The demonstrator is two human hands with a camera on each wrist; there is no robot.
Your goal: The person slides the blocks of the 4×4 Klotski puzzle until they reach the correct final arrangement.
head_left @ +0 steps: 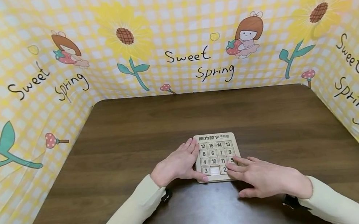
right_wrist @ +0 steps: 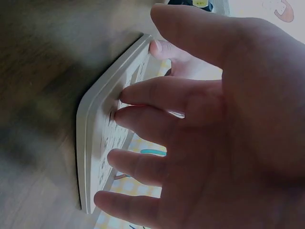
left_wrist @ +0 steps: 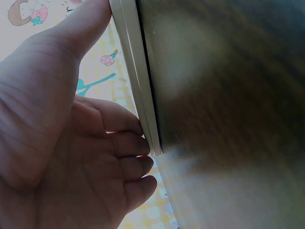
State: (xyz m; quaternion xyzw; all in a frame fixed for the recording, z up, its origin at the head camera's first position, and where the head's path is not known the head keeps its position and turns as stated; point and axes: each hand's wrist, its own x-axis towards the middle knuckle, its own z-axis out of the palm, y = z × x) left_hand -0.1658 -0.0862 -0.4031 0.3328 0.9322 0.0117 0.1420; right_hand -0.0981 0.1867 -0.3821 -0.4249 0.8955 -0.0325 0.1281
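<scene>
A pale wooden number sliding puzzle [head_left: 215, 137] lies flat on the brown table. Its numbered tiles sit in rows, and a bare slot [head_left: 215, 170] shows in the bottom row between the 3 tile [head_left: 206, 171] and the 2 tile [head_left: 224, 169]. Along the puzzle's left edge rests my left hand [head_left: 179, 163], thumb at the lower left corner and fingers extended by the upper left side. My right hand [head_left: 265, 176] reaches in from the right with fingers fairly straight. Its fingertips touch tiles at the lower right, partly covering the 5 tile [head_left: 232, 159] and hiding the bottom right corner.
The brown wooden table [head_left: 134, 124] extends around the puzzle on every side. A yellow checked cloth [head_left: 174, 28] printed with flowers and "Sweet Spring" encloses it at the back and both sides. Dark wrist straps [head_left: 292, 201] show at both cuffs.
</scene>
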